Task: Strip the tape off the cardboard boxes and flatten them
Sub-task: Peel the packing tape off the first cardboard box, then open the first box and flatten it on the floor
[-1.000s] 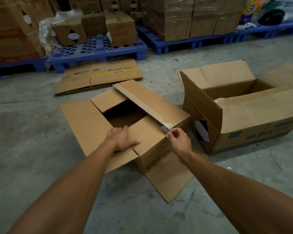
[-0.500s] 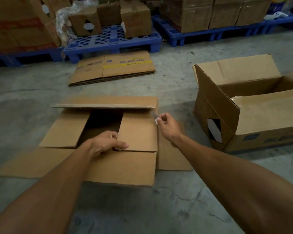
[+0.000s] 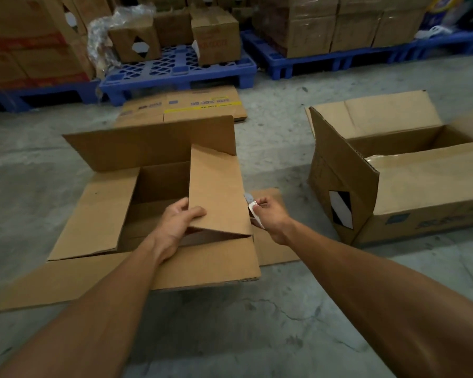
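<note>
Left hand (image 3: 179, 223) was gripping the flap (image 3: 216, 195) of the box (image 3: 159, 186) on the floor (image 3: 271, 323), right hand (image 3: 269, 214) pinching the tape (image 3: 253, 207) at its right edge, so I'd pull low and steady along the seam to avoid snapping it.

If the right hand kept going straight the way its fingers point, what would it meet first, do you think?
Most likely the raised flap of the open box. The right hand, pinching a strip of tape, points left toward the flap's edge, apparently very close, though depth is hard to judge.
</note>
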Action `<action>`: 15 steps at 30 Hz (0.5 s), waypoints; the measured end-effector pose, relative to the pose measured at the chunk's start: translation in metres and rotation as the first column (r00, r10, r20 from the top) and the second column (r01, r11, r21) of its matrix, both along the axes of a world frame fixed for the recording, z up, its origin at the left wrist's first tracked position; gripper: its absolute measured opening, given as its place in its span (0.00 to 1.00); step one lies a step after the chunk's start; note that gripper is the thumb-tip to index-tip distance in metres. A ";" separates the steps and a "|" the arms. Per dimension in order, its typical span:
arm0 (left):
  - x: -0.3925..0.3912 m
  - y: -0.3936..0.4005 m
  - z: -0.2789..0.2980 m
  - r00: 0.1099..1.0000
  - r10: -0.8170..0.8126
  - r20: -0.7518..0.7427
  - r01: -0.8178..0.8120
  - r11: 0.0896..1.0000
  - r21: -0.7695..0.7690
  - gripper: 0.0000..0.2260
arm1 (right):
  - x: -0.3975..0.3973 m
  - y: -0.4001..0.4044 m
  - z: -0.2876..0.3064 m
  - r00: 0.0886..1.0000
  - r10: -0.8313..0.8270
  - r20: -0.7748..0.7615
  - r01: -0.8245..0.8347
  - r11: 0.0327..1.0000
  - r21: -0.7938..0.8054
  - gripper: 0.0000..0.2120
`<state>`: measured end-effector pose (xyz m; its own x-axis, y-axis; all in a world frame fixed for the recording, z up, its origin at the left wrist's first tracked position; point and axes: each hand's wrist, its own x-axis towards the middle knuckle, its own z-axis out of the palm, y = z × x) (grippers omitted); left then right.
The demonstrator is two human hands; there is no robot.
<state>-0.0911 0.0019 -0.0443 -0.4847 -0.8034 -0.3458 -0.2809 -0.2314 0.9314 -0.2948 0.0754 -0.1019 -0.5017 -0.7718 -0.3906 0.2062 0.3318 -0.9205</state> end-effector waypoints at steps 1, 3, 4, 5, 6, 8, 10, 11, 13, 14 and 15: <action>-0.010 0.001 0.003 0.998 0.029 -0.056 -0.031 0.999 -0.024 0.08 | 0.000 0.004 0.003 0.999 -0.005 0.036 0.005 1.000 -0.005 0.04; -0.030 0.004 0.010 0.987 0.043 -0.157 -0.045 0.999 -0.004 0.09 | 0.000 0.017 0.006 0.996 -0.056 0.066 0.057 0.998 -0.011 0.03; -0.039 0.005 0.013 0.980 0.017 -0.199 -0.012 1.000 0.025 0.15 | -0.002 0.024 0.002 0.993 -0.101 0.062 0.100 0.995 0.011 0.04; -0.047 0.006 0.013 0.971 -0.015 -0.237 0.028 0.998 0.053 0.22 | -0.004 0.034 -0.005 0.990 -0.141 0.015 0.140 0.988 0.062 0.03; -0.055 0.006 0.011 0.968 -0.060 -0.244 0.075 0.996 0.049 0.27 | -0.009 0.048 -0.017 0.982 -0.180 -0.054 0.185 0.974 0.127 0.03; -0.069 0.011 0.006 0.967 -0.169 -0.189 0.168 0.986 -0.020 0.31 | -0.015 0.086 -0.048 0.958 -0.218 -0.186 0.264 0.923 0.279 0.02; -0.080 0.016 -0.004 0.960 -0.272 -0.059 0.264 0.957 -0.118 0.31 | -0.015 0.136 -0.077 0.926 -0.203 -0.318 0.333 0.837 0.434 0.06; -0.085 0.018 -0.011 0.949 -0.317 -0.001 0.313 0.937 -0.158 0.29 | -0.014 0.159 -0.089 0.908 -0.184 -0.376 0.364 0.792 0.491 0.09; -0.095 0.023 -0.025 0.916 -0.384 0.113 0.400 0.873 -0.278 0.25 | -0.009 0.201 -0.104 0.882 -0.182 -0.435 0.414 0.739 0.531 0.11; -0.098 0.024 -0.031 0.903 -0.382 0.199 0.430 0.820 -0.377 0.24 | -0.008 0.215 -0.109 0.873 -0.176 -0.455 0.427 0.726 0.539 0.11; -0.101 0.023 -0.035 0.890 -0.359 0.281 0.454 0.762 -0.463 0.23 | -0.008 0.222 -0.111 0.864 -0.159 -0.477 0.431 0.724 0.539 0.11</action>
<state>-0.1924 0.0253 -0.0796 -0.7792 -0.6243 -0.0552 -0.3994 0.4268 0.8114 -0.3031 0.2974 -0.2129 -0.8677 -0.2166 -0.4474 0.0820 0.8254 -0.5586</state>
